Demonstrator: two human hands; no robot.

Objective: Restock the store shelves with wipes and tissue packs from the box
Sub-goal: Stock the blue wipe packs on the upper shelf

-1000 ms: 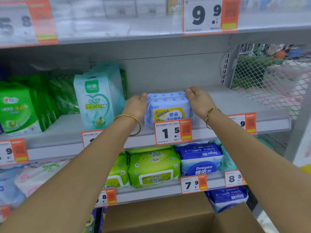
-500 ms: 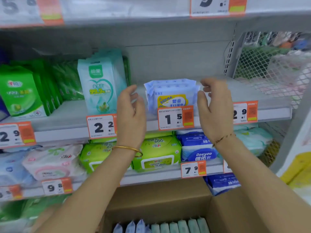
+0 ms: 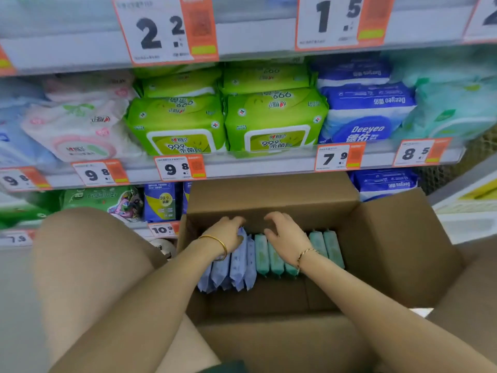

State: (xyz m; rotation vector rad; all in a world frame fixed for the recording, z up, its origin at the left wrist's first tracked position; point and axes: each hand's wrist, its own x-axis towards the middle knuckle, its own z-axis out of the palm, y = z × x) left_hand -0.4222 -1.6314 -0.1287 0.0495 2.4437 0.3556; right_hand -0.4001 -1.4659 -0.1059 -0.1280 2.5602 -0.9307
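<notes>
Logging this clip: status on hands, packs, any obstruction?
Both hands in the cardboard box. Left hand on the blue packs, right hand over the green packs, nothing lifted yet. Nothing in the way.

Upper shelf tags read 2.2 (image 3: pixel 164 29) and 1.5 (image 3: pixel 340 20). Middle shelf tags read 9.8 (image 3: pixel 99 173), 9.8 (image 3: pixel 179 168), 7.9 (image 3: pixel 339 157) and 8.5 (image 3: pixel 419 152). A lower tag (image 3: pixel 163 229) reads 10.9. Green packs (image 3: pixel 274 122) show "99.9%"; the blue pack (image 3: pixel 367 125) says "Deeyeo".
</notes>
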